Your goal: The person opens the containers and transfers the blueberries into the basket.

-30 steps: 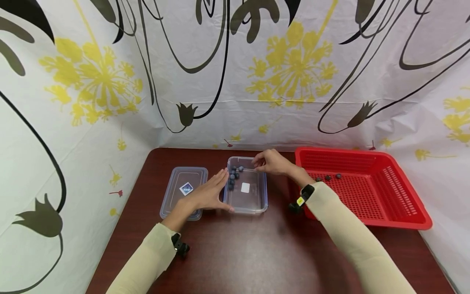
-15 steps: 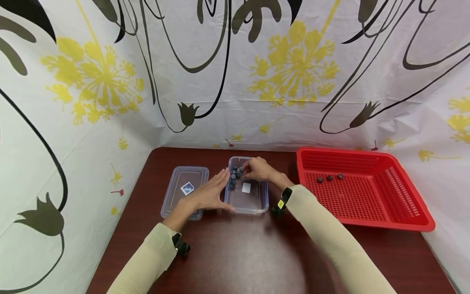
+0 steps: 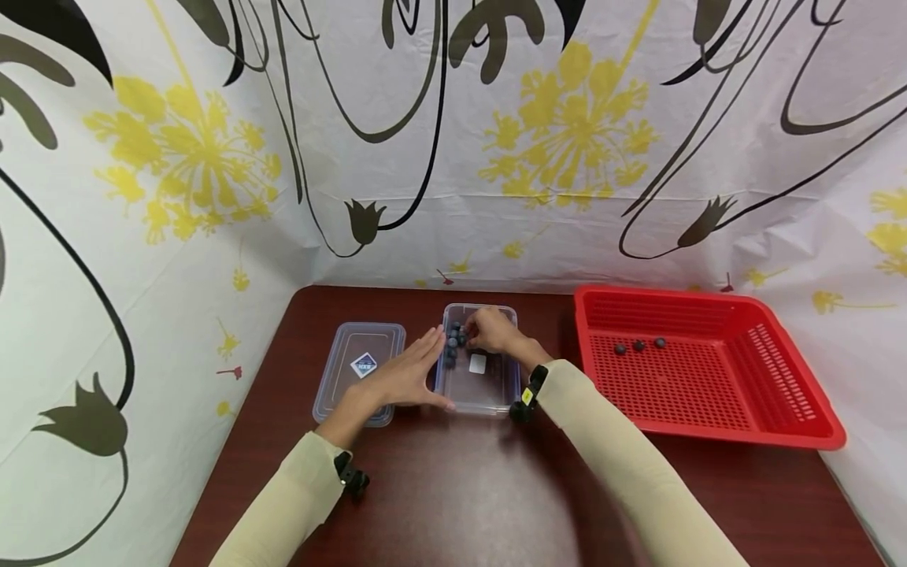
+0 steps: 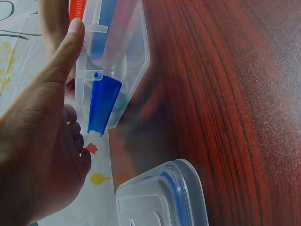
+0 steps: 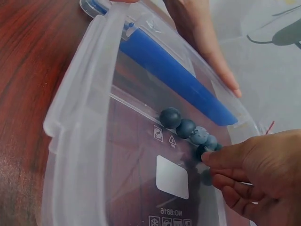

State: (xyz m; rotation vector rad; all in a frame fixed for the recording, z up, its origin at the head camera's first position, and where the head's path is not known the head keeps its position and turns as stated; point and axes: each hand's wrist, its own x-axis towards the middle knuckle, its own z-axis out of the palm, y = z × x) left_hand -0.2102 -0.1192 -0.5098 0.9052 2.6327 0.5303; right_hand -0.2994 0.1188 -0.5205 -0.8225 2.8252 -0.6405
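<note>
A clear plastic box (image 3: 473,394) with blue side latches (image 5: 174,70) stands on the table, with several blueberries (image 3: 452,343) lined up along its left side. My right hand (image 3: 492,329) reaches inside the box. In the right wrist view its thumb and fingers pinch a dark blueberry (image 5: 202,151) at the end of the row; part of the berry is hidden by the thumb. My left hand (image 3: 397,374) rests along the box's left rim, fingers straight and thumb spread toward the front corner. The box's clear lid (image 3: 342,390) lies to the left, partly under the left hand.
A red perforated basket (image 3: 687,394) stands on the right of the table, with three dark berries (image 3: 639,346) near its left side. A patterned cloth (image 3: 411,173) hangs behind the dark wooden table (image 3: 453,488).
My right hand has moved left from over the box's right rim down to the blueberries inside. The left hand has stayed at the box's left rim.
</note>
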